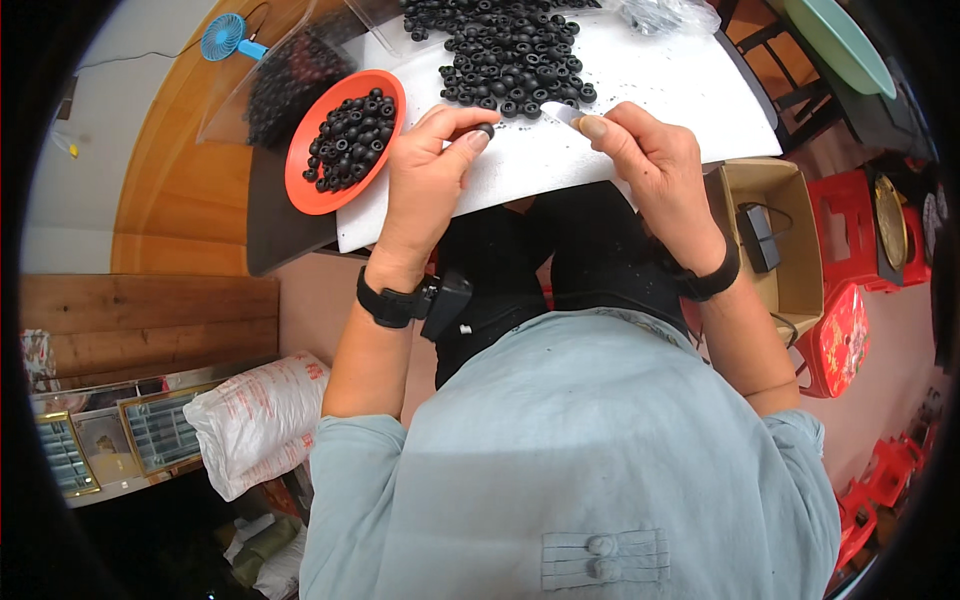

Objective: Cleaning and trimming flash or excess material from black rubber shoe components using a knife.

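My left hand (430,175) pinches a small round black part (486,130) between thumb and fingertips, over the near side of the white board (640,120). My right hand (655,165) is closed around the handle of a small knife (558,111), its pale blade pointing toward the left hand. Blade and held part are apart. Just beyond both hands spreads a heap of round black parts (512,55), many showing a hole. Beside my left hand, an orange bowl (301,185) holds more such black parts (350,140).
A clear plastic bin (235,110) with dark parts stands behind the bowl. A blue fan (222,37) is at the far left. A clear plastic bag (668,16) lies at the back. On the right are a cardboard box (800,220) and red stools (838,340); a white sack (258,415) sits lower left.
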Tool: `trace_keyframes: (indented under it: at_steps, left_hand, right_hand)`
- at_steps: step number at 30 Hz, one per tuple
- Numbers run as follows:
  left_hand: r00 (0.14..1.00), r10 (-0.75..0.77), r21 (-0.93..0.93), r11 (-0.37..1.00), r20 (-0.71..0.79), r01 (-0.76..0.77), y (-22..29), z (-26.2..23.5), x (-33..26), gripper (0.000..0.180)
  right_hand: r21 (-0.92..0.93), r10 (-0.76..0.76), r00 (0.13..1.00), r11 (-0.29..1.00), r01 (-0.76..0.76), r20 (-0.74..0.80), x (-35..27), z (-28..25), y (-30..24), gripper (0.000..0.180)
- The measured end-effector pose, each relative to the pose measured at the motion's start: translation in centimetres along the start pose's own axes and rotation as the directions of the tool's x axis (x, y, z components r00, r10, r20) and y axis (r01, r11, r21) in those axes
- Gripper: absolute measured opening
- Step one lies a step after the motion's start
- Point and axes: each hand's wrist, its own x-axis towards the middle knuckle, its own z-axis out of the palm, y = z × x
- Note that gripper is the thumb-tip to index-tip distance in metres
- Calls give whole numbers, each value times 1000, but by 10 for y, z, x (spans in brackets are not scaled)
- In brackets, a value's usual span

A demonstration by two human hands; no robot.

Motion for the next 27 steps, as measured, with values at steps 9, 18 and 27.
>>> trace_keyframes:
  at_steps: [9,18,27]
  left_hand:
    - [952,-171,-847,435,255,305,-5,26,1,31]
    - [961,-176,-840,470,212,271,3,31,-2,33]
    - [971,-167,-827,511,171,234,3,34,-4,32]
  right_hand:
    - [-185,-61,998,981,58,-13,4,10,8,35]
    - [-256,-73,997,965,66,-21,4,11,7,36]
    - [-306,-88,996,949,82,-6,3,12,6,37]
